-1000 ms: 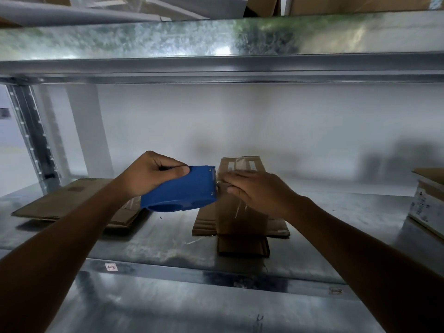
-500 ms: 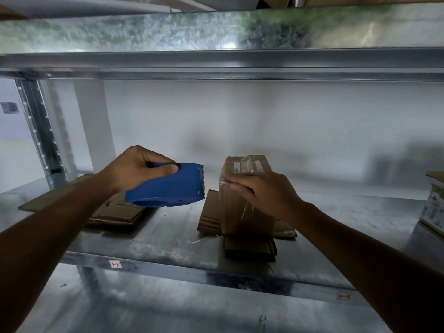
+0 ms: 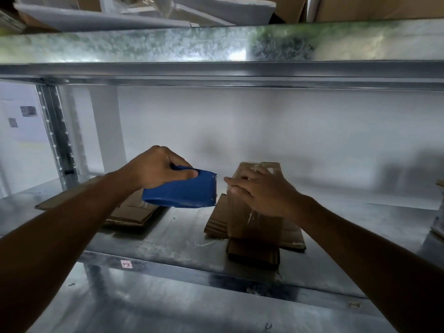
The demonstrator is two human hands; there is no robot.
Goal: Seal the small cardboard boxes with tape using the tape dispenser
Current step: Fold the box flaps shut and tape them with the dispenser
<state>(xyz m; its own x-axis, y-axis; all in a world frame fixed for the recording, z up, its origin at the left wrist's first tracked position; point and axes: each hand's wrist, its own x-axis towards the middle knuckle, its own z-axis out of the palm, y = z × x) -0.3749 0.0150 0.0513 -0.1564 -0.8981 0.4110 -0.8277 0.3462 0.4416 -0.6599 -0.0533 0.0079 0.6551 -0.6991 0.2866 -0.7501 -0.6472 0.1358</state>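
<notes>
The left hand [image 3: 158,168] grips the blue tape dispenser [image 3: 185,193] from above, with the fingers curled over its back and the thumb along the near side. The serrated cutting edge points away from the palm, toward the right hand [image 3: 262,191], and a narrow gap separates the two. The dispenser is held in the air above the galvanised metal shelf [image 3: 168,239].

The right hand lies on top of the small cardboard box [image 3: 254,224]. Its fingers are stretched fairly straight across the upper left edge, pressing down on clear tape, and are not closed round anything. The box stands upright under that palm, just beside the dispenser's teeth, and loose clear tape shows on its front face. It rests on a flattened cardboard sheet [image 3: 217,222].

Under the left wrist, more flattened cardboard [image 3: 134,212] lies on the shelf. Below the dispenser, a small white label [image 3: 126,263] sits on the shelf's front lip
</notes>
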